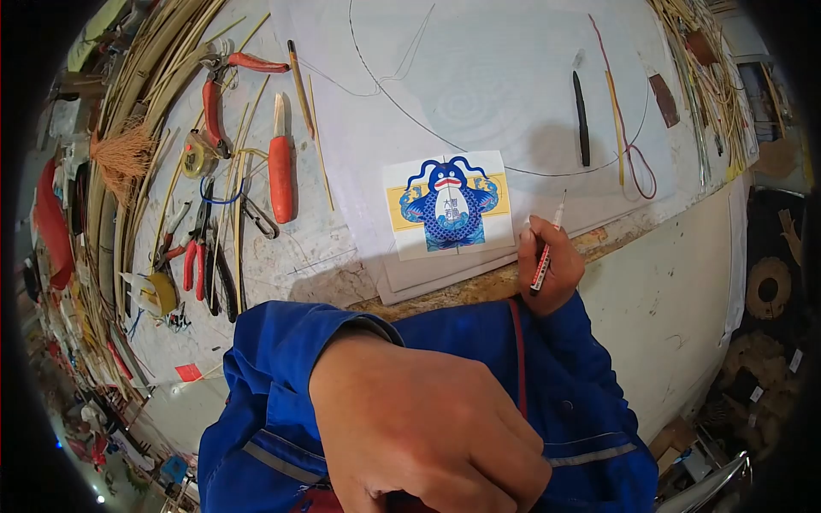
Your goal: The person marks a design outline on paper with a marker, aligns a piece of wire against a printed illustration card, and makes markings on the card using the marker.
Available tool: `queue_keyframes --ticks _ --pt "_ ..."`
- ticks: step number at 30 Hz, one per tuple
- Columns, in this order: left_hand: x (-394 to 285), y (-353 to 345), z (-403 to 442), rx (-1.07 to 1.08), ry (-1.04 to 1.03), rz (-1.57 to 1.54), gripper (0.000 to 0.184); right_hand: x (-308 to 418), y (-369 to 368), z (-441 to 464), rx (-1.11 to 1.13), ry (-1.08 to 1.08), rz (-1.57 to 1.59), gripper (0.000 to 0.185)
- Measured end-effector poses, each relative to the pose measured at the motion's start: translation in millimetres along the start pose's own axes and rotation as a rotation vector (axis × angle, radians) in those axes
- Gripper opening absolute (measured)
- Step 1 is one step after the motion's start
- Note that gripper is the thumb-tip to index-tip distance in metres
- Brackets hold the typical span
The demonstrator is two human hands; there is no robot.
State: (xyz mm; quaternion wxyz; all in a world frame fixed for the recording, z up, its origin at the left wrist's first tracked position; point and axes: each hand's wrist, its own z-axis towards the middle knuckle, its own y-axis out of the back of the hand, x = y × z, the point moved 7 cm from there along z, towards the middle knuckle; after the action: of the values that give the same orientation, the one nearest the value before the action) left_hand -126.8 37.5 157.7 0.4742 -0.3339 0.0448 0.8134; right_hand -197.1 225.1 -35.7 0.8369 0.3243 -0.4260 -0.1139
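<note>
My right hand (552, 265) rests at the table's near edge, closed around a slim white marker pen (558, 214) with red print and a dark end. The pen's tip points up and away from me. Left of that hand lies a printed picture (449, 205) of a blue fish-like figure with a yellow band. Beneath it are large white paper sheets (368, 197) crossed by a thin dark curved line (410, 115). Close to the camera, my left hand (419, 419) is raised over my lap, fingers curled under. Whatever it may hold is hidden.
A black pen (581, 120) and a red cord (640, 171) lie beyond my right hand. To the left are a red-handled knife (280, 162), pruning shears (214, 103), pliers (197, 248) and a tape roll (154, 293). Bamboo strips (162, 85) line the left side.
</note>
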Motion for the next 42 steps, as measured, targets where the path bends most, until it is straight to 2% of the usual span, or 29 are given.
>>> queue_keyframes --ticks 4,8,10,12,16,42 --pt "1 -1 -1 -0.003 -0.011 -0.003 0.054 0 0 -2 -0.002 -0.001 -0.003 0.022" --pt "-6 -13 -10 0.027 -0.192 0.194 0.052 0 0 0 -0.005 0.010 -0.005 0.023" --pt "4 -18 -20 -0.153 -0.097 0.026 0.051 1 0 0 -0.004 0.014 -0.008 0.023" --pt "10 -14 -27 -0.242 -0.048 -0.057 0.051 1 -1 0 -0.008 0.010 -0.007 0.023" --pt "2 2 -2 -0.005 -0.008 0.014 0.050 0 0 0 -0.009 0.008 -0.007 0.022" --pt "1 1 -1 -0.042 -0.027 0.035 0.060 -1 -1 0 -0.007 0.003 -0.001 0.022"
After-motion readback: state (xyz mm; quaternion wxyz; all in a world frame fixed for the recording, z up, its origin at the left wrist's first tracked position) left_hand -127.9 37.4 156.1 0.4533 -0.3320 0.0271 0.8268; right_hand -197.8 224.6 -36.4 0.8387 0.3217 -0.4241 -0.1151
